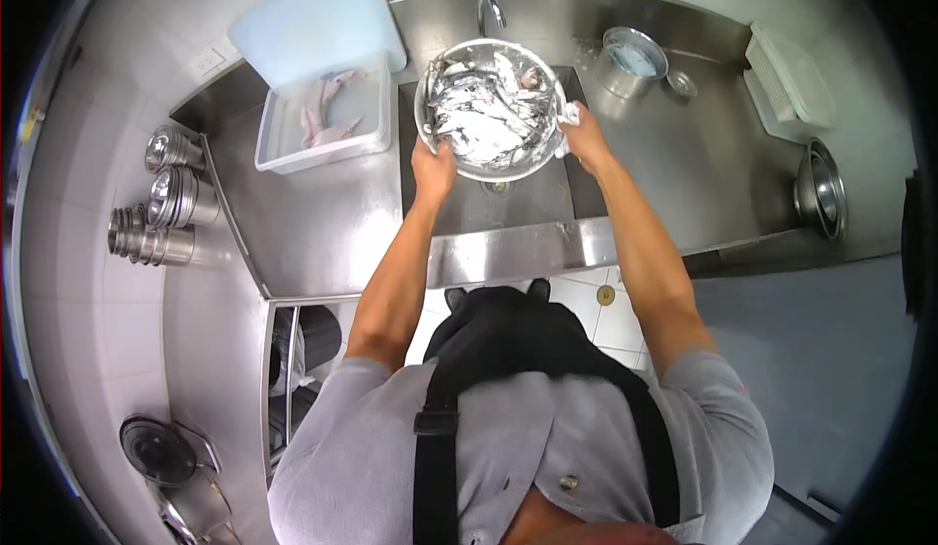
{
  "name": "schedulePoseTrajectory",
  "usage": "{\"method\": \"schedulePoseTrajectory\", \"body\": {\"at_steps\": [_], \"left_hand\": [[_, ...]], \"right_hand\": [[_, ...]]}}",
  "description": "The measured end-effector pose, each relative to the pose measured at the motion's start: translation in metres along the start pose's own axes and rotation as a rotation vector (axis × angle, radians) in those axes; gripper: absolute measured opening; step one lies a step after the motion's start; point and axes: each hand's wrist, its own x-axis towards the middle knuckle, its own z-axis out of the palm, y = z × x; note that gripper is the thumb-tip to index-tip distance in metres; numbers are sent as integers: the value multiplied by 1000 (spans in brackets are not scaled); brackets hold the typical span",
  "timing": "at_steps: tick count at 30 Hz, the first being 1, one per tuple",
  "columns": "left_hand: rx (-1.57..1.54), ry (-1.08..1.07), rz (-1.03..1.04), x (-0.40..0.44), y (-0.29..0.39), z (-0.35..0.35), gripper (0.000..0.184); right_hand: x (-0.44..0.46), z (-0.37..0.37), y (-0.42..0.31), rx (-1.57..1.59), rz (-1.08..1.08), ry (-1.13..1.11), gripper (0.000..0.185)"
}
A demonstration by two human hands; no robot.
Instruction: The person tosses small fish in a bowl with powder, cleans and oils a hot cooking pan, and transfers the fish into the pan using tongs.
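A round metal bowl [508,175] full of shiny silvery fish [479,120] is above the steel sink [459,215], under the faucet [491,10]. My left hand [435,167] grips its rim at the lower left, fingers partly hidden by the bowl. On the right side, my right hand [586,138] holds the rim, with a crumpled white cloth [568,117] bunched at the fingers. The drain [498,188] shows just below the bowl. Whether the bowl rests on anything is hidden.
Left of the sink sits a clear plastic tub [376,135] holding pale pinkish fleshy pieces [318,115], its bluish lid [313,27] leaning behind. Rightward stand a steel pot [625,81], white plastic containers [791,86] and nested metal bowls [821,193]. Stacked steel containers [176,198] stand far left.
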Motion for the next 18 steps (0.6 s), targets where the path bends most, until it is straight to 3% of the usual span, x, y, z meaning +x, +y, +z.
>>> {"method": "schedulePoseTrajectory", "body": {"at_steps": [1,5,8,11,14,16,18], "left_hand": [[98,-43,159,1,-3,-4,39],[188,-40,-173,-2,-14,-1,40],[-107,-96,-519,-6,20,2,42],[28,-82,-148,0,-9,2,42],[159,-58,172,0,-24,1,39],[-32,-154,-308,-5,-16,14,39],[-111,-109,-334,-8,-28,20,37]], "right_hand": [[2,-3,4,10,-8,-6,54],[3,8,51,-9,56,13,51],[6,9,45,-21,86,-79,39],[21,4,40,-245,-71,43,35],[-27,7,-22,33,-47,85,33],[11,1,34,-244,-40,93,31],[19,1,42,-375,18,68,31]]}}
